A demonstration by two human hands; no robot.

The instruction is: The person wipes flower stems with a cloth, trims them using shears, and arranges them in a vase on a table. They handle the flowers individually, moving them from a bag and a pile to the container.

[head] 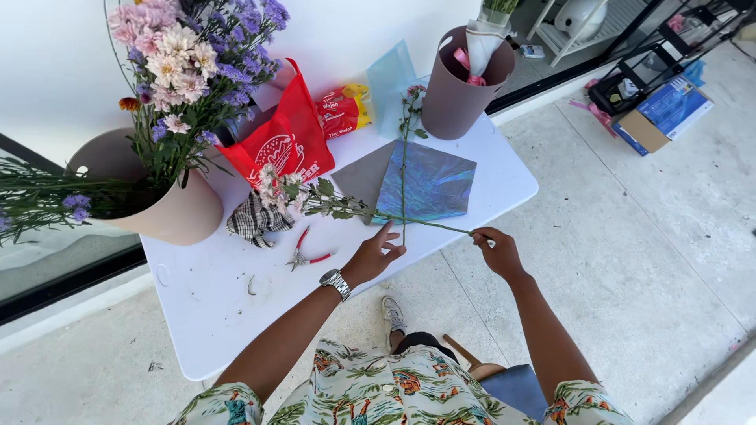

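Left of the table: a tan round paper bucket (169,212) of pink, white and purple flowers (193,55) is stood at the far-left edge of the white folding table (213,315).
Tools: red-handled snips (303,252) are laid near the middle, beside a checked black-and-white cloth (253,222).
Step in hand: a long green flower stem with small pale blooms (315,195) is judged to be in the course of being laid out for arranging.
Left hand (370,260): the fingers are extended and loosely open at the near edge, the fingertips touching or just short of a second, thinner green stem (405,157); no firm grasp is seen.
Wrapping: an iridescent blue sheet (429,185) over a grey sheet (358,177) is spread under both stems.
Right hand (496,248): the cut end of the long stem is pinched, just off the near-right edge.
Long axis: the stem is run left to right along the near edge, blooms pointing left, cut end right.
Next move: a steady pinch and a sure hold from the free hand are judged necessary.
Right of the table: a grey-brown round bucket (461,86) is stood at the far-right corner.
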